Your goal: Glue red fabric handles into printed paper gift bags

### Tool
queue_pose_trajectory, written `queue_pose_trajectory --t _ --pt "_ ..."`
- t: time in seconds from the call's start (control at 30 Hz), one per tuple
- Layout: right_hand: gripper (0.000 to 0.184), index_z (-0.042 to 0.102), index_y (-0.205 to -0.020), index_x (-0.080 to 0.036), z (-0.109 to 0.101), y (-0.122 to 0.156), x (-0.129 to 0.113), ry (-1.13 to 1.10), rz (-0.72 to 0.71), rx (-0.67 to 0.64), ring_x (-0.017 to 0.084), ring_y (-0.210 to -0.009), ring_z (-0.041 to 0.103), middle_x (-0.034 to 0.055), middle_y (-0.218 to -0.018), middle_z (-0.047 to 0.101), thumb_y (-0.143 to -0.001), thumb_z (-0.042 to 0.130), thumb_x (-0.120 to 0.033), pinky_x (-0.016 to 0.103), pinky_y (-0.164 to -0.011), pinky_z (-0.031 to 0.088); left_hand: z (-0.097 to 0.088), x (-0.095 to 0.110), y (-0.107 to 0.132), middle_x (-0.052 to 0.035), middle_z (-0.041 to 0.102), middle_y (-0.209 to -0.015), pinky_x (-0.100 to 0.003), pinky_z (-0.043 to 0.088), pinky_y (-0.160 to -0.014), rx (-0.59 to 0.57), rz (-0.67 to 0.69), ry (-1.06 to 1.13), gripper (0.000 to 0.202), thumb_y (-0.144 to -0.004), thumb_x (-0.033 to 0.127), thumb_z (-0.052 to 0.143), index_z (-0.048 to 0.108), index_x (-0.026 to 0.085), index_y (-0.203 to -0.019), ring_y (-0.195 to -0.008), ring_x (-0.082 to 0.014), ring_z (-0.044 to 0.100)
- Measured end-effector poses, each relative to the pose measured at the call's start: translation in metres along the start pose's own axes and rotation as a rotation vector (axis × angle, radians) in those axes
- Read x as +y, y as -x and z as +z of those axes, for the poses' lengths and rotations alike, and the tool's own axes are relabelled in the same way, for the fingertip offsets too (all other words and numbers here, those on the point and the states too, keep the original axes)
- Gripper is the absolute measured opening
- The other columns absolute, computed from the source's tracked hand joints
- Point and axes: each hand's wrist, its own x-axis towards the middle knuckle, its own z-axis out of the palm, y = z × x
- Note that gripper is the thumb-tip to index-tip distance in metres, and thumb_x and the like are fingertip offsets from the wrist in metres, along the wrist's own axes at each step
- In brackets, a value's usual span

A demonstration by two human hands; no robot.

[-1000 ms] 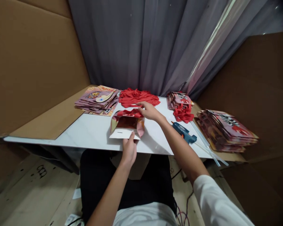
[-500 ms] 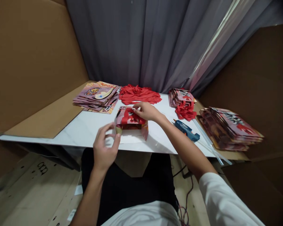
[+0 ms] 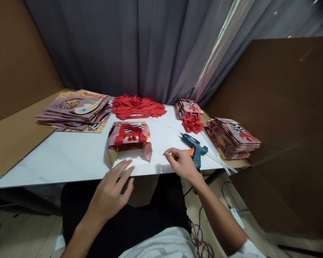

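Fingers [image 3: 123,170] of the left hand [image 3: 109,195] were spread flat and open at the near edge of the surface [image 3: 70,157], gripping nothing, their tips touching the white flap of the bag [image 3: 129,139]. To the right, the right hand [image 3: 181,164] rested at the same edge with its fingers loosely curled, thumb and forefinger close together, nothing visible between them. It lay just beside the glue gun [image 3: 195,147], not touching it.

The bag lay on its back in the middle of the surface, between the two hands and slightly beyond them. Its near end gaped toward the person, and only white inner paper showed in the opening. Red ribbon crossed its printed upper face.

Clear glue sticks [image 3: 218,154] lay beyond the gun, along the right edge. Behind them, a stack of flat bags [image 3: 233,138] sat on cardboard at the far right.

Farther back, a left stack [image 3: 75,111] of flat printed bags sat partly on a cardboard sheet [image 3: 13,139]. A heap of red ribbons [image 3: 137,106] lay behind the open bag. A smaller stack [image 3: 188,107] stood to its right, with loose ribbon [image 3: 192,125] spilled against its near side. A grey curtain [image 3: 150,46] hung behind everything.
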Motion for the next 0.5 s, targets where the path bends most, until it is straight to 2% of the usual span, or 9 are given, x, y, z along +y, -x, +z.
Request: queue_pose_trajectory --t 0.1,0.17,0.27,0.37,0.5 --pt "0.038 0.081 -0.093 -0.019 -0.025 0.002 0.012 0.020 0.049 0.075 0.016 -0.058 0.057 -0.0016 -0.061 0.061 -0.105 0.059 -0.047 0.030 -0.061 0.035 0.027 0.000 0.004 -0.0264 0.066 -0.155 -0.060 0.056 -0.119 -0.143 -0.044 -0.094 0.056 -0.113 0.043 0.053 0.058 0.009 -0.157 -0.145 -0.0434 0.065" --pt "0.037 0.081 -0.093 -0.019 -0.043 -0.003 0.014 0.031 0.055 0.121 0.017 -0.061 0.060 -0.0008 -0.063 0.064 -0.105 0.059 -0.047 0.030 -0.063 0.038 0.042 -0.003 0.004 -0.0304 0.066 -0.154 -0.062 0.054 -0.120 -0.196 -0.091 -0.130 0.069 -0.114 0.057 0.043 0.062 0.003 -0.153 -0.144 -0.0453 0.066" --pt "0.034 0.080 -0.093 -0.020 -0.056 -0.009 0.014 0.022 0.038 0.162 0.018 -0.063 0.064 0.0004 -0.067 0.068 -0.103 0.060 -0.045 0.030 -0.066 0.042 0.054 -0.002 0.003 -0.0317 0.065 -0.156 -0.061 0.051 -0.123 -0.267 -0.173 -0.156 0.079 -0.113 0.064 0.035 0.066 0.000 -0.148 -0.147 -0.0445 0.063" --pt "0.031 0.080 -0.093 -0.020 -0.043 -0.009 0.009 -0.044 0.014 0.130 0.018 -0.064 0.065 0.0002 -0.067 0.068 -0.103 0.061 -0.043 0.030 -0.065 0.044 0.061 0.009 -0.002 -0.0322 0.061 -0.159 -0.063 0.048 -0.126 -0.322 -0.250 -0.182 0.082 -0.113 0.064 0.033 0.064 -0.001 -0.152 -0.152 -0.0458 0.058" --pt "0.031 0.080 -0.095 -0.021 0.005 0.002 -0.012 -0.139 -0.107 -0.028 0.016 -0.063 0.063 -0.0003 -0.069 0.070 -0.106 0.059 -0.040 0.028 -0.065 0.044 0.069 0.022 -0.005 -0.0319 0.052 -0.168 -0.063 0.042 -0.131 -0.327 -0.308 -0.210 0.079 -0.113 0.058 0.037 0.053 -0.003 -0.162 -0.161 -0.0452 0.047"
